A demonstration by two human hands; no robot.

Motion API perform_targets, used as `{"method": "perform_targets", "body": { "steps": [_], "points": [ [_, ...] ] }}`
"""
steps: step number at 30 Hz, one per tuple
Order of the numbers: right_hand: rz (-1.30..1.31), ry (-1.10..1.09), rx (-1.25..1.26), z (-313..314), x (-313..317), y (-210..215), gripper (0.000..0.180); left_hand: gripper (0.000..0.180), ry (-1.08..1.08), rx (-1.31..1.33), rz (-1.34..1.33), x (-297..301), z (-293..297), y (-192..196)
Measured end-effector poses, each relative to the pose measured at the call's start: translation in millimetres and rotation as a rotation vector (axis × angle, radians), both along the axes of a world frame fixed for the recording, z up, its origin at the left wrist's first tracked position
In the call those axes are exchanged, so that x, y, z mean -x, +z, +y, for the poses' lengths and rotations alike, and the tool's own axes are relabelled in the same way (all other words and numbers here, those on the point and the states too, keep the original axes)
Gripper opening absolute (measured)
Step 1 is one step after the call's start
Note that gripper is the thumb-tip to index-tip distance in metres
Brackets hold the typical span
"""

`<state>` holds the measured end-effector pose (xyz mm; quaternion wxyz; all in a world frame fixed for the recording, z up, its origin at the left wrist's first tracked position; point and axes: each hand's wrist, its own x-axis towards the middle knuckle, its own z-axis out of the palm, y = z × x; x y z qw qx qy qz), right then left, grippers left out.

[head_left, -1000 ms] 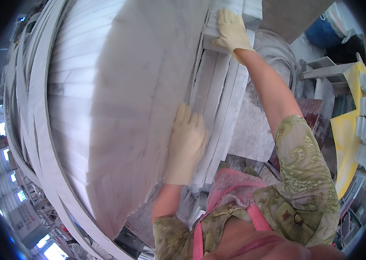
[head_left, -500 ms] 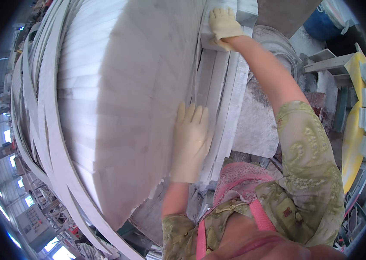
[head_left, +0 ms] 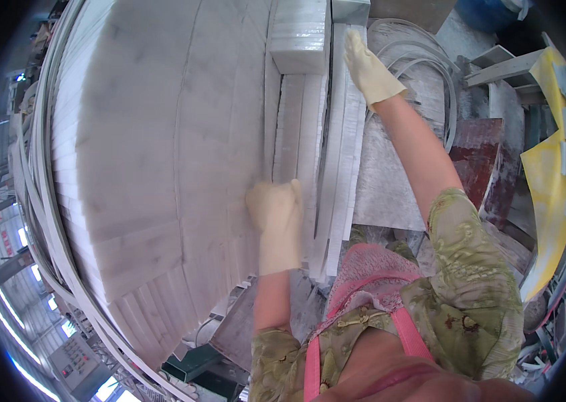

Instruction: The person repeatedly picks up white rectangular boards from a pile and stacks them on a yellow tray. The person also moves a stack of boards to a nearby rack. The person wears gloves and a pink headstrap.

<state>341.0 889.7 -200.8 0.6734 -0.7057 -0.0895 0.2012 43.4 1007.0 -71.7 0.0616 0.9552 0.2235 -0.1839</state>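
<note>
My left hand [head_left: 275, 213], in a cream work glove, is curled at the near right edge of a broad layer of pale grey-white stone strips [head_left: 142, 154]. Its fingers are folded and a little blurred; what they grip, if anything, is hidden. My right hand [head_left: 371, 72], gloved alike, reaches farther forward. Its fingers are stretched out close together against the outer side of long white stone strips [head_left: 340, 144]. Left of that hand, a block of stacked stone pieces [head_left: 298, 40] rests on the strips.
Thin pale bands [head_left: 45, 194] curve round the layer's left side. To the right lie a dusty board [head_left: 393, 177], coiled strips [head_left: 447, 74], a reddish-brown panel [head_left: 480, 161] and yellow sheeting [head_left: 547, 167]. A control box [head_left: 72, 358] stands at the lower left.
My right hand has left the top of the stone block and come down to its right. My left hand's fingers, stretched out before, are now curled. The view has shifted.
</note>
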Motion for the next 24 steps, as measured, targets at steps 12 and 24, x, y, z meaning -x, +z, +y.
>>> {"method": "perform_targets", "body": {
  "steps": [12,24],
  "points": [
    [0.012,-0.031,0.241,61.9,-6.3,47.3,0.079,0.067,0.013,-0.016,-0.308,-23.7,-19.8,-118.0],
    [-0.114,-0.005,0.084,56.2,-2.4,41.8,0.076,0.065,0.010,-0.057,-0.280,-22.0,-21.7,-121.5]
  ]
}}
